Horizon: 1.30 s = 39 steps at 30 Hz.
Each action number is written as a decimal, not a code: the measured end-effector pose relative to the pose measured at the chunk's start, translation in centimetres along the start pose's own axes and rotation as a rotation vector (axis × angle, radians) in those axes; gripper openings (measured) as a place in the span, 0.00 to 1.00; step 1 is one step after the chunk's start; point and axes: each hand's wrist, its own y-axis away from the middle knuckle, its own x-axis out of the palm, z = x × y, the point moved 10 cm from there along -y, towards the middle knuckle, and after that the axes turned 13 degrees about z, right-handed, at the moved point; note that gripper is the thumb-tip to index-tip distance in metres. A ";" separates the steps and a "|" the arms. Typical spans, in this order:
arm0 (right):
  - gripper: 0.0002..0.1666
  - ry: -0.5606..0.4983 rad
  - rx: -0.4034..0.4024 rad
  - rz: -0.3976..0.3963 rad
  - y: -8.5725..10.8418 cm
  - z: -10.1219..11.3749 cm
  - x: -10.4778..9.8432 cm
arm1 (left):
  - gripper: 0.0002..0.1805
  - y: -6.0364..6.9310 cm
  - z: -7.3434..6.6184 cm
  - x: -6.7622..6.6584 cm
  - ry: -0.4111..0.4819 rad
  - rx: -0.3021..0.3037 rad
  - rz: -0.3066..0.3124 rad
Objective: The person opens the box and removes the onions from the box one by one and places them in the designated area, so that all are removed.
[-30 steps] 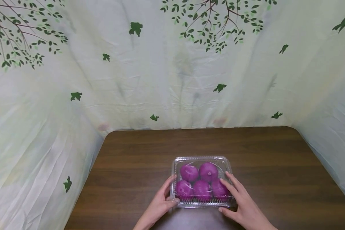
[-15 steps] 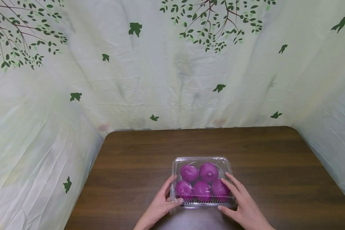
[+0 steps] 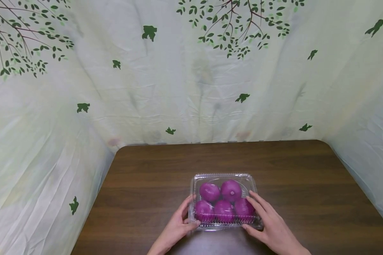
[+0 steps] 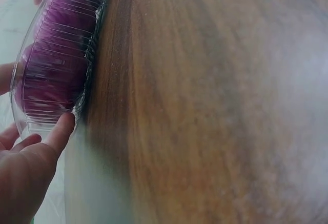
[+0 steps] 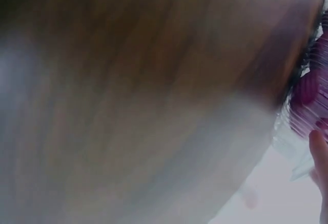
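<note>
In the head view, a clear plastic clamshell container with a ribbed front sits on the table, its lid down over several peeled red onions. My left hand holds its left side, fingers along the edge and thumb at the front left corner. On the other side, my right hand grips the right front corner, with fingers over the right edge and thumb against the front. The left wrist view shows the thumb touching the ribbed front wall. Only part of the right hand and container appears in the right wrist view.
Beneath the container is a dark brown wooden table with rounded far corners. Pale fabric printed with branches and leaves hangs behind the table and on both sides.
My right thumb has moved up slightly onto the container's front. My left thumb slid right along the front corner, then back a little. The container has stayed in nearly the same place.
</note>
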 end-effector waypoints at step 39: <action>0.31 0.031 -0.200 -0.219 -0.1 1.0 -2.7 | 0.46 0.7 -1.2 0.5 -0.651 0.013 -0.036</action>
